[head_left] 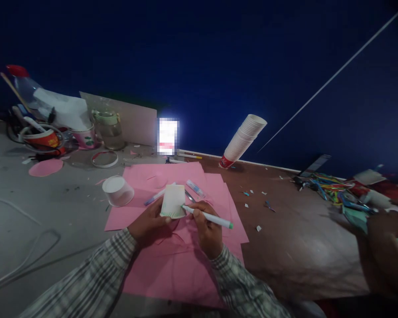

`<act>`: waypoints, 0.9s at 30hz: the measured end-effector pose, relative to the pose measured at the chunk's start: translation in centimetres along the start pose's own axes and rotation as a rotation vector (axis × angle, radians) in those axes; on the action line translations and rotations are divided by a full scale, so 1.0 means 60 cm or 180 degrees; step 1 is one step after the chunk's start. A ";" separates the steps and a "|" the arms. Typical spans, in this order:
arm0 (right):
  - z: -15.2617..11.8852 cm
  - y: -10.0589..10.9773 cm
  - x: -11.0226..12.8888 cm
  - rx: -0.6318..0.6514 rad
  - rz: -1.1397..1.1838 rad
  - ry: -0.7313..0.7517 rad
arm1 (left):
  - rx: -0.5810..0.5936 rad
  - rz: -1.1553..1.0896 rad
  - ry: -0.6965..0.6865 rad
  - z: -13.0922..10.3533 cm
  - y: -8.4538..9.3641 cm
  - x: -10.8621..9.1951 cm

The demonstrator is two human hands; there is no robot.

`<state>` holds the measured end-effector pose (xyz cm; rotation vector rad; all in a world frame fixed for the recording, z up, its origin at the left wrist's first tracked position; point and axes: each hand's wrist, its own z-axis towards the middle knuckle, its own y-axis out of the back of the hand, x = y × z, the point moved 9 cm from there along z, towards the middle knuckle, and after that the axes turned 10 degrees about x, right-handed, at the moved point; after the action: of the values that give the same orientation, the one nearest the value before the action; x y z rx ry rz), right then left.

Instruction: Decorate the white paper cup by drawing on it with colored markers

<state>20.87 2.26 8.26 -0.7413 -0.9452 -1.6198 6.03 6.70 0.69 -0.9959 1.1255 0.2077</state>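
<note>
My left hand grips a white paper cup turned with its rim toward me. Short green strokes run along the cup near that rim. In my right hand is a white marker with a green end, its tip touching or very near the cup's right side. Beneath both hands lie overlapping pink paper sheets. Just beyond the cup, a purple-tipped marker and a clear glue-like tube rest on the pink paper.
Another white cup stands upside down at left. A tall cup stack leans at the back. A glass jar, a bright screen and paper scraps are about. Another person's hand is at right, near colourful strands.
</note>
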 end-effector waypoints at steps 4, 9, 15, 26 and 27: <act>0.000 0.003 0.000 -0.0058 -0.0066 -0.0030 | 0.0000 0.0036 0.0012 -0.001 0.004 0.003; 0.001 0.006 0.003 -0.0105 -0.0105 -0.0031 | -0.0006 0.0097 0.0032 -0.001 0.005 0.005; 0.002 0.007 0.002 -0.0074 -0.0091 -0.0132 | -0.0094 0.0237 0.0004 -0.001 0.008 -0.001; 0.002 0.004 0.002 -0.0091 -0.0106 -0.0112 | -0.0100 0.0094 0.0014 -0.003 0.005 -0.002; 0.002 0.003 0.000 -0.0078 -0.0092 -0.0131 | -0.0106 0.0081 0.0012 -0.004 0.005 -0.002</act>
<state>21.02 2.31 8.37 -0.7835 -0.9711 -1.6495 5.65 6.74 0.62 -1.0122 1.1417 0.2458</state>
